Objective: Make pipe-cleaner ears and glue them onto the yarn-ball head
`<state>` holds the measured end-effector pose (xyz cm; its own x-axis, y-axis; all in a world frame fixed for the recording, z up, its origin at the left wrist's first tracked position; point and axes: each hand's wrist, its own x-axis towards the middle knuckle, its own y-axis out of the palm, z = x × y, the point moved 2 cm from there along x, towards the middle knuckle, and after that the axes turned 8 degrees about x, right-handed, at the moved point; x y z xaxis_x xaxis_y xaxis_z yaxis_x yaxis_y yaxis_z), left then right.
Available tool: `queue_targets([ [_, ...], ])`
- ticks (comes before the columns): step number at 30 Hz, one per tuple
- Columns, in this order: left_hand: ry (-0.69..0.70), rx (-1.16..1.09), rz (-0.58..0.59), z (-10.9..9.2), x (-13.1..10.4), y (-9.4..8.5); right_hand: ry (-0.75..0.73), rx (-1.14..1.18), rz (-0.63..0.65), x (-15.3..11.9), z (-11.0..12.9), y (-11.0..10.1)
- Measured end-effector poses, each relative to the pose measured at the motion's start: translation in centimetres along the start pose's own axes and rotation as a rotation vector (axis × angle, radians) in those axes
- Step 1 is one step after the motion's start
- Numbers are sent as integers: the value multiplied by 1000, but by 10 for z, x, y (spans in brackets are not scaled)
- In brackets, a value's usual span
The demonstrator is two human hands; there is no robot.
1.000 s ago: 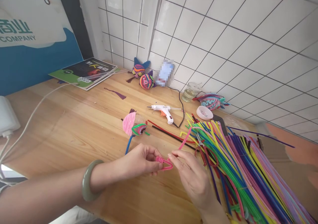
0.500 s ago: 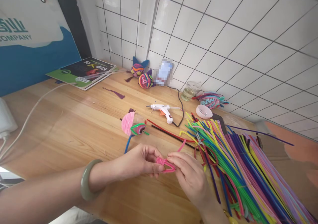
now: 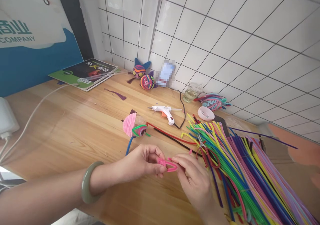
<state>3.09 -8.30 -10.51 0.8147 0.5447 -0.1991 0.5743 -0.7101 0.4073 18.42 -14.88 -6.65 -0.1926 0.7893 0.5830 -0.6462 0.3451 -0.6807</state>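
A pink pipe cleaner (image 3: 171,166), bent into a narrow loop with coils wound at its left end, is between my two hands. My left hand (image 3: 147,161) pinches the coiled end between thumb and fingers. At the loop's right side, my right hand (image 3: 193,176) has thumb and forefinger closed on the pipe cleaner; a short pink end pokes out above the knuckles. Just beyond the hands lies a ball (image 3: 129,125) partly wrapped in pink, its other part see-through, with a green-edged eye shape (image 3: 139,130) on it. A blue pipe cleaner (image 3: 129,145) sticks out below the ball.
Bundles of coloured pipe cleaners (image 3: 240,165) spread over the right side, red-handled scissors (image 3: 208,155) on them. Behind stand a white glue gun (image 3: 162,111) with its cord, a small bowl (image 3: 205,113), a glass (image 3: 191,92) and finished wrapped figures (image 3: 147,82). A booklet (image 3: 87,72) lies back left.
My right hand has turned slightly and shifted right, and the pink end that stood up above it is now mostly hidden behind it. My left hand keeps its pinch.
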Motion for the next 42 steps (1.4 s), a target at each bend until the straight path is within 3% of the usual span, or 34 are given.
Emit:
queue_targets([
  [3, 23, -27, -16, -1, 0, 1, 10, 4, -14, -1, 1, 0],
  [11, 58, -37, -48, -10, -1, -1, 54, -58, -206, -3, 0, -6],
  [21, 87, 164, -182, -9, 0, -8, 5, -3, -69, -2, 16, 11],
  [29, 84, 217, -129, -4, 2, -5, 111, 31, -82, -4, 14, 16],
  [42, 74, 211, -102, -3, 3, -6, 83, 45, -83, -5, 14, 18],
])
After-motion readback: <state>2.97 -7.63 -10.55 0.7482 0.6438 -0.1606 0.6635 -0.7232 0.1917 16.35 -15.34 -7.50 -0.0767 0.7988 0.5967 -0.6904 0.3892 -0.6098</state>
